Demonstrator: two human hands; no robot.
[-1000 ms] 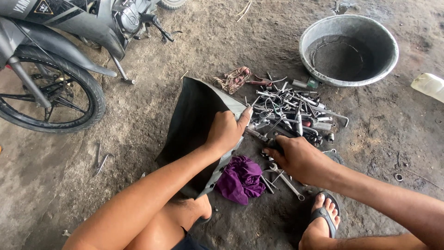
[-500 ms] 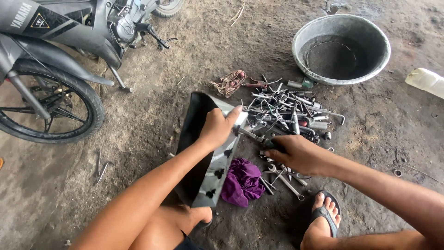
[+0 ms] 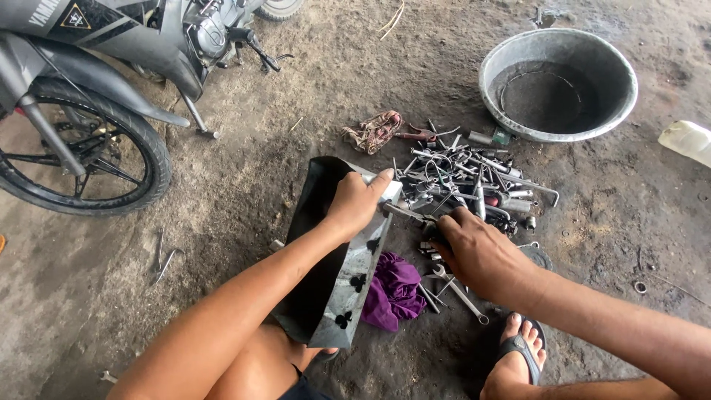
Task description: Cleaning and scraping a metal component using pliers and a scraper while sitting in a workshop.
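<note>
Left hand (image 3: pixel 355 204) grips a curved black panel (image 3: pixel 326 259); right hand (image 3: pixel 478 252) clasps a thin metal tool (image 3: pixel 407 213) beside steel wrenches (image 3: pixel 466 185).

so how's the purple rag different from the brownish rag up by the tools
The purple rag is vivid in colour and bunched in a rounded heap; the brownish rag is faded, dirty and twisted into a stringy tangle. The purple rag lies near the person, against the grey panel under the left hand; the brownish rag lies farther off, at the far edge of the tool pile. Both are crumpled cloth on the dirt floor, and neither hand touches them.
</note>
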